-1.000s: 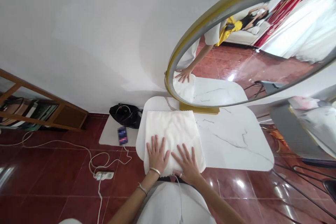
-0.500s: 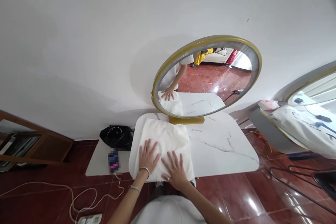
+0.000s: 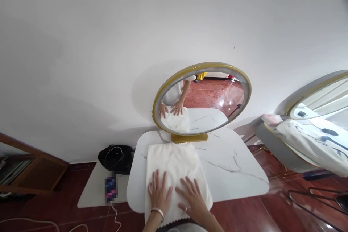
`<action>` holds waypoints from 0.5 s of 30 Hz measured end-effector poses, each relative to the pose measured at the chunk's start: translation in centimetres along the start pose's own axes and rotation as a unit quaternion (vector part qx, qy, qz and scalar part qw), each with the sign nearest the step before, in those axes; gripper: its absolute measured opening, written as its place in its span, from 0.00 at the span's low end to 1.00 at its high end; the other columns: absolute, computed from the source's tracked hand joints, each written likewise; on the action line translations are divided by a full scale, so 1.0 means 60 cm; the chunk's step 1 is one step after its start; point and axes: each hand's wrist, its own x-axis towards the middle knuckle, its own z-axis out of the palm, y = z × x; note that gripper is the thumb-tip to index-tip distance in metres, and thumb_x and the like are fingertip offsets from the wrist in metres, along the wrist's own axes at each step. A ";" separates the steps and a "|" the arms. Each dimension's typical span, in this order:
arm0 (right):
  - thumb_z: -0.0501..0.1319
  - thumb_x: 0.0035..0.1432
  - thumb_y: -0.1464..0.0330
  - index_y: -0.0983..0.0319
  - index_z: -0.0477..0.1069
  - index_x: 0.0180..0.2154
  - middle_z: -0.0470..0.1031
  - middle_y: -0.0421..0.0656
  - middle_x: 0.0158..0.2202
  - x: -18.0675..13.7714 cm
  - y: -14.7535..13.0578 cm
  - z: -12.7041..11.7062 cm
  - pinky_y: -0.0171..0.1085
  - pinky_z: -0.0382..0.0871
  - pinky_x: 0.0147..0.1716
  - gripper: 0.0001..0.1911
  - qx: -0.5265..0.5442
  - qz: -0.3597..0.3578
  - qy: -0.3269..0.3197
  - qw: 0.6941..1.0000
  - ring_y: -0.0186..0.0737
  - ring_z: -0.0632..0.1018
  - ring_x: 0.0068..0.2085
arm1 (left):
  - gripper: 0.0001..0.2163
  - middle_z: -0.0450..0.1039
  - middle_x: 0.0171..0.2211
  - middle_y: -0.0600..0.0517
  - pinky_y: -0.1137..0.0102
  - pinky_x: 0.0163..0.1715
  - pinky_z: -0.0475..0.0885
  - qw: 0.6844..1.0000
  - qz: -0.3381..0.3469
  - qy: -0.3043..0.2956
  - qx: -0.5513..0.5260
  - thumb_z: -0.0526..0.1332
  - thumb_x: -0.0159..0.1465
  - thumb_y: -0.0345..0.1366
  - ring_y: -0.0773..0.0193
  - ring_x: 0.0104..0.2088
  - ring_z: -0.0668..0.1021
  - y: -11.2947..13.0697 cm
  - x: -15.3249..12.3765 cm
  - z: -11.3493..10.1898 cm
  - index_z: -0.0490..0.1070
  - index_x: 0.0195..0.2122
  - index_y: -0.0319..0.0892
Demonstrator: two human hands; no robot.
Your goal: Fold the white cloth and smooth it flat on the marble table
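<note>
A white towel [image 3: 171, 159] with a scalloped edge lies spread on the left part of a white marbled tabletop [image 3: 231, 177], its near end hanging past the front edge. My left hand [image 3: 160, 193] rests flat on the towel's left side, fingers spread, a bracelet on the wrist. To the right, my right hand [image 3: 192, 199] also lies flat on the towel with fingers apart and a ring on one finger. Neither hand grips the cloth. Behind the towel stands a round gold-framed mirror [image 3: 203, 98], which reflects both hands and the towel.
A black bag [image 3: 115, 158] and a pixelated object [image 3: 111, 188] sit on a lower white surface [image 3: 91, 188] at left. A wooden cabinet [image 3: 45, 174] stands farther left. At right are a second table with white fabric [image 3: 307, 141], another mirror [image 3: 320, 98] and dark chair legs [image 3: 307, 203].
The towel has slid toward me, away from the mirror base, with both hands flat on it; its near end now overhangs the table edge. The camera view has tilted upward.
</note>
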 end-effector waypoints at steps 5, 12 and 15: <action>0.53 0.65 0.50 0.38 0.64 0.59 0.59 0.38 0.66 -0.012 0.032 0.000 0.65 0.54 0.61 0.21 0.055 0.047 -0.045 0.996 0.57 0.59 0.66 | 0.19 0.62 0.62 0.42 0.44 0.53 0.62 0.989 -0.144 0.015 -0.041 0.55 0.62 0.40 0.43 0.62 0.65 0.008 0.098 -0.022 0.72 0.53 0.50; 0.61 0.56 0.46 0.35 0.74 0.48 0.70 0.37 0.59 0.033 0.078 0.031 0.64 0.61 0.58 0.18 0.078 0.026 -0.085 0.993 0.60 0.68 0.61 | 0.22 0.77 0.44 0.38 0.45 0.46 0.67 0.924 -0.350 -0.025 -0.155 0.62 0.54 0.43 0.41 0.48 0.77 -0.009 0.276 -0.107 0.71 0.49 0.40; 0.63 0.56 0.49 0.31 0.75 0.43 0.76 0.33 0.53 0.039 0.083 0.038 0.62 0.68 0.53 0.11 0.064 0.034 -0.046 0.996 0.58 0.74 0.56 | 0.13 0.78 0.27 0.47 0.56 0.39 0.73 0.920 -0.339 -0.020 -0.194 0.62 0.54 0.45 0.46 0.37 0.81 -0.012 0.291 -0.121 0.74 0.34 0.41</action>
